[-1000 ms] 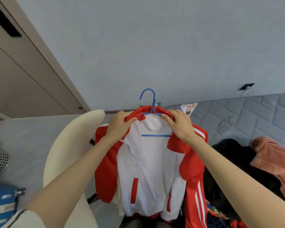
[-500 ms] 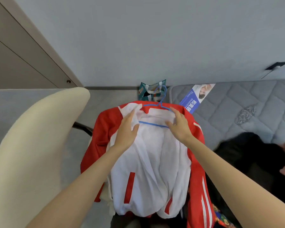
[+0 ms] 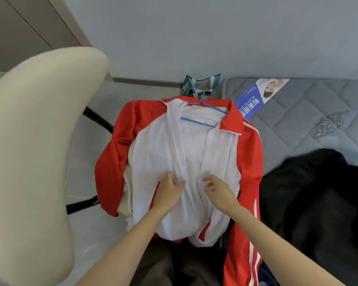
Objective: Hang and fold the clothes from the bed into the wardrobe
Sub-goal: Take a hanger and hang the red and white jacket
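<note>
Red-and-white jacket [image 3: 174, 153] lies front-up before the person, collar at the far end, between a cream chair [image 3: 29, 141] and the grey quilted bed [image 3: 298, 112]. What bears it from below is hidden. A blue hanger [image 3: 197, 122] is already inside the shoulders, its hook poking out past the collar toward a patterned bag [image 3: 201, 85] on the floor.

Front is open; the two white panels overlap loosely and are not fastened.

Left hand [image 3: 170, 190] pinches a fold of the left panel edge between thumb and fingers. Right hand [image 3: 217, 188] sits just beside it over the right panel edge, fingers loosely curled; cannot tell whether it has cloth or only touches it.

Judgement on progress: early. This one garment is on its hanger, but the front is yet to be closed or tidied and it is not in the wardrobe. A dark heap of clothes [image 3: 318, 193] waits on the bed, touching the jacket's right sleeve. More coloured cloth shows at the bottom edge. Beige panels [image 3: 29, 27] at upper left may be the wardrobe; not certain.
</note>
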Available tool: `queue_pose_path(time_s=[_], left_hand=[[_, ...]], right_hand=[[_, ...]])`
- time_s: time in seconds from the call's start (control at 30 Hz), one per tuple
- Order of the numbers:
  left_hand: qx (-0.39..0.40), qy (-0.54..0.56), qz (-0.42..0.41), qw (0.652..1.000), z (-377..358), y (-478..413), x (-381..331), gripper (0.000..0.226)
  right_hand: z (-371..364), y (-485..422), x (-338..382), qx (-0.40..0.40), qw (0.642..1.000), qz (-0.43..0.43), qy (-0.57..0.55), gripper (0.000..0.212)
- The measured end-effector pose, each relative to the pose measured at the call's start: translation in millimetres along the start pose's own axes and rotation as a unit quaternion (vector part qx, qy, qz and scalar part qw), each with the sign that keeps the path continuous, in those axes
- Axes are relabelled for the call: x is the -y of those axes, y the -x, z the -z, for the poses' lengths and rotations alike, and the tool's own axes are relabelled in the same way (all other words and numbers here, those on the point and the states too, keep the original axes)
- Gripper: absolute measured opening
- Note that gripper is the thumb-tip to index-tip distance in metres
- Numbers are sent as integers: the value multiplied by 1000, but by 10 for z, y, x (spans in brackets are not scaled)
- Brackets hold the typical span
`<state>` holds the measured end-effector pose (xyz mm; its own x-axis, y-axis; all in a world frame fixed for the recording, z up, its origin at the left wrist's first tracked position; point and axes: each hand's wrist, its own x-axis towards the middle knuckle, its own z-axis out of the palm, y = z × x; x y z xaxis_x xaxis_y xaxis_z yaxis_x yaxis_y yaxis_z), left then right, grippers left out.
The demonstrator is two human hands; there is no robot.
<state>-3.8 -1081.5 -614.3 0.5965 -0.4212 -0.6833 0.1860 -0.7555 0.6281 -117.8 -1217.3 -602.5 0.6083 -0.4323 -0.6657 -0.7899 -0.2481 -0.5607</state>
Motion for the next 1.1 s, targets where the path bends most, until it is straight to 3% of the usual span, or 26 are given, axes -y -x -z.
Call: queue_pose_path(time_s=[0.1,0.2,0.37,0.47,0.63,0.83,0.93,1.0,1.1], left_hand=[[-22,-37,7,999,-245,-17,150,31],[-106,-125,21,986,-405,-41,245,33],[-153,-174,-28,972,-424,-70,386,24],[-136,-163,-70,975,-336,35,428,16],[-138,-139,-152,969,81,348,357,19],[-217,-214,-247,920,804,365,-159,14],[-233,-184,-252,921,981,195,-361,11],[-213,-160,-217,939,944,116,-391,33],[-186,-209,-210,937,685,175,-285,54]], right_hand=[[-165,-21,-113,1,996,55,64,45],[-284,-105,-207,-2,980,78,181,56],[-407,-250,-296,-20,935,104,338,41],[-345,-161,-329,6,947,107,304,44],[-22,262,-186,-42,970,177,161,24],[468,540,451,20,963,264,43,37],[579,423,692,-49,956,289,-3,35],[581,269,706,-106,958,265,15,32],[396,114,590,-151,960,132,197,44]])
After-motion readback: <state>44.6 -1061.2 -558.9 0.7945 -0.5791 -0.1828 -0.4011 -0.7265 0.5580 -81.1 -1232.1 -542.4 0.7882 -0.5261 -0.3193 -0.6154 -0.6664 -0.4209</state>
